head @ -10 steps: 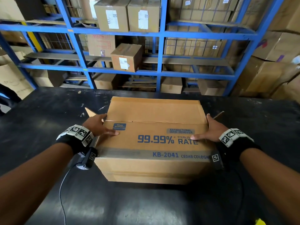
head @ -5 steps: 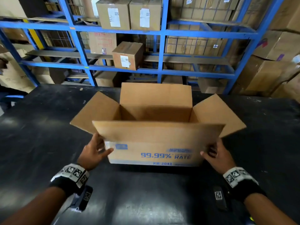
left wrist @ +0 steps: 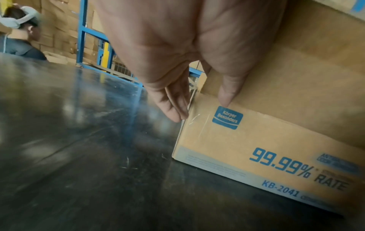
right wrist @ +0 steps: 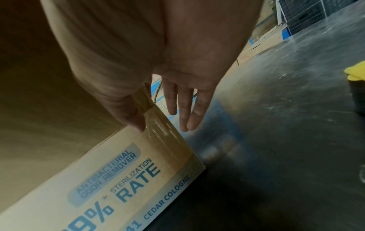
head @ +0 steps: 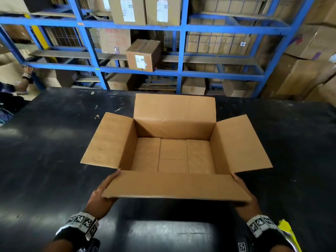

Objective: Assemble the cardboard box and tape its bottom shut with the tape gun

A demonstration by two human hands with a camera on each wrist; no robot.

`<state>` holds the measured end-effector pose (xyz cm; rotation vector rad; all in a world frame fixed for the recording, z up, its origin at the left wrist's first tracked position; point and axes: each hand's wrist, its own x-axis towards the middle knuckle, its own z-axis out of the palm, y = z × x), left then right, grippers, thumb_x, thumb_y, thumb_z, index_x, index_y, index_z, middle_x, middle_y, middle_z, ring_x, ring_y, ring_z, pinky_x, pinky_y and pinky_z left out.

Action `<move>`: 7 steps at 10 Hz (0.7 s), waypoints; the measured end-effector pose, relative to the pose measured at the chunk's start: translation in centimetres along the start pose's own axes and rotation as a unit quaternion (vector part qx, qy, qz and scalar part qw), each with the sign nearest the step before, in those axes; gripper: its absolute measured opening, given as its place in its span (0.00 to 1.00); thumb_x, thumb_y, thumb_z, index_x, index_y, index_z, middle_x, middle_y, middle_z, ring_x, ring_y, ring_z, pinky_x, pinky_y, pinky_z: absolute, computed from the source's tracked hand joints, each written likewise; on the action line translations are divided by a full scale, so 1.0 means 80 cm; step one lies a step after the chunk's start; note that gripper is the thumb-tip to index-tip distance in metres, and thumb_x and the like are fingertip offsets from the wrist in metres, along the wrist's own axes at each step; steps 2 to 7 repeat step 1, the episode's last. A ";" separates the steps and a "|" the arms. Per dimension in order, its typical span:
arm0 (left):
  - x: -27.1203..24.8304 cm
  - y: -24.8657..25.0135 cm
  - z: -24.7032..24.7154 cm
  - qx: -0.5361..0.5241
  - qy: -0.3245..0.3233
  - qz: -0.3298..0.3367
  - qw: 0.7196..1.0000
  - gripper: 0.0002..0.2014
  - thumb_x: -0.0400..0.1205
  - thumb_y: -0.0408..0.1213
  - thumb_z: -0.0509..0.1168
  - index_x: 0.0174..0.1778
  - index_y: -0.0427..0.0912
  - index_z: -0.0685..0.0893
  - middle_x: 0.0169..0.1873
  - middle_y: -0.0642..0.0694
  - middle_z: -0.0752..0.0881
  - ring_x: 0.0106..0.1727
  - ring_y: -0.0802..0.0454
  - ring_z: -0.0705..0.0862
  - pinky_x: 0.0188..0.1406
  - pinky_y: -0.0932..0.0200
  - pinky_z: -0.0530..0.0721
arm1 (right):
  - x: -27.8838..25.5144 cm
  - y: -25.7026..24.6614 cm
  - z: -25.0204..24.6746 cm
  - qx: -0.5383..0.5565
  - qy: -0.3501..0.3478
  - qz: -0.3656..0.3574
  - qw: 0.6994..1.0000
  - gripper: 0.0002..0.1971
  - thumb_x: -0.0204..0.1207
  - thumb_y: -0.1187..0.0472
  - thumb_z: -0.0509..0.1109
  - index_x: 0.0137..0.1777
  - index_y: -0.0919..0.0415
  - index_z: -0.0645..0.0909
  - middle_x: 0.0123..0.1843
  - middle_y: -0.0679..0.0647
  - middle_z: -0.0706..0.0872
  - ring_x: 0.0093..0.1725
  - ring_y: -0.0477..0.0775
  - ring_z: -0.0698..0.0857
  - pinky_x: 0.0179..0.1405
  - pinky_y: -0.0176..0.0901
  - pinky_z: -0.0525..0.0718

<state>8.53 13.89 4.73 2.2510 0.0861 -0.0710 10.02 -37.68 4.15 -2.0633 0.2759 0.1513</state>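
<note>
A: While both hands flank it, cardboard box (head: 174, 151) sits upright mid table (head: 45, 160), flaps out.
B: Left hand (head: 101, 195), right hand (head: 245, 200): fingers straight, loose. Risk?
A: Bottom could sag; no tape seen inside.

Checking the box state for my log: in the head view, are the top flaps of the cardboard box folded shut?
No, all four flaps of the cardboard box stand spread open, and its inside floor shows.
</note>
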 end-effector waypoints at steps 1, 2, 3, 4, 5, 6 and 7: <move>-0.006 -0.009 -0.005 -0.042 0.027 -0.012 0.999 0.40 0.80 0.28 0.77 0.83 0.62 0.70 0.69 0.63 0.85 0.55 0.58 0.93 0.57 0.58 0.89 | -0.005 -0.011 -0.007 0.025 0.065 0.029 0.997 0.44 0.72 0.78 0.74 0.80 0.38 0.66 0.57 0.49 0.88 0.49 0.45 0.89 0.49 0.27 0.83; -0.006 -0.009 -0.005 -0.042 0.027 -0.012 0.999 0.40 0.80 0.28 0.77 0.83 0.62 0.70 0.69 0.63 0.85 0.55 0.58 0.93 0.57 0.58 0.89 | -0.005 -0.011 -0.007 0.025 0.065 0.029 0.997 0.44 0.72 0.78 0.74 0.80 0.38 0.66 0.57 0.49 0.88 0.49 0.45 0.89 0.49 0.27 0.83; -0.006 -0.009 -0.005 -0.042 0.027 -0.012 0.999 0.40 0.80 0.28 0.77 0.83 0.62 0.70 0.69 0.63 0.85 0.55 0.58 0.93 0.57 0.58 0.89 | -0.005 -0.011 -0.007 0.025 0.065 0.029 0.997 0.44 0.72 0.78 0.74 0.80 0.38 0.66 0.57 0.49 0.88 0.49 0.45 0.89 0.49 0.27 0.83; -0.006 -0.009 -0.005 -0.042 0.027 -0.012 0.999 0.40 0.80 0.28 0.77 0.83 0.62 0.70 0.69 0.63 0.85 0.55 0.58 0.93 0.57 0.58 0.89 | -0.005 -0.011 -0.007 0.025 0.065 0.029 0.997 0.44 0.72 0.78 0.74 0.80 0.38 0.66 0.57 0.49 0.88 0.49 0.45 0.89 0.49 0.27 0.83; -0.006 -0.009 -0.005 -0.042 0.027 -0.012 0.999 0.40 0.80 0.28 0.77 0.83 0.62 0.70 0.69 0.63 0.85 0.55 0.58 0.93 0.57 0.58 0.89 | -0.005 -0.011 -0.007 0.025 0.065 0.029 0.997 0.44 0.72 0.78 0.74 0.80 0.38 0.66 0.57 0.49 0.88 0.49 0.45 0.89 0.49 0.27 0.83; -0.006 -0.009 -0.005 -0.042 0.027 -0.012 0.999 0.40 0.80 0.28 0.77 0.83 0.62 0.70 0.69 0.63 0.85 0.55 0.58 0.93 0.57 0.58 0.89 | -0.005 -0.011 -0.007 0.025 0.065 0.029 0.997 0.44 0.72 0.78 0.74 0.80 0.38 0.66 0.57 0.49 0.88 0.49 0.45 0.89 0.49 0.27 0.83; -0.006 -0.009 -0.005 -0.042 0.027 -0.012 0.999 0.40 0.80 0.28 0.77 0.83 0.62 0.70 0.69 0.63 0.85 0.55 0.58 0.93 0.57 0.58 0.89 | -0.005 -0.011 -0.007 0.025 0.065 0.029 0.997 0.44 0.72 0.78 0.74 0.80 0.38 0.66 0.57 0.49 0.88 0.49 0.45 0.89 0.49 0.27 0.83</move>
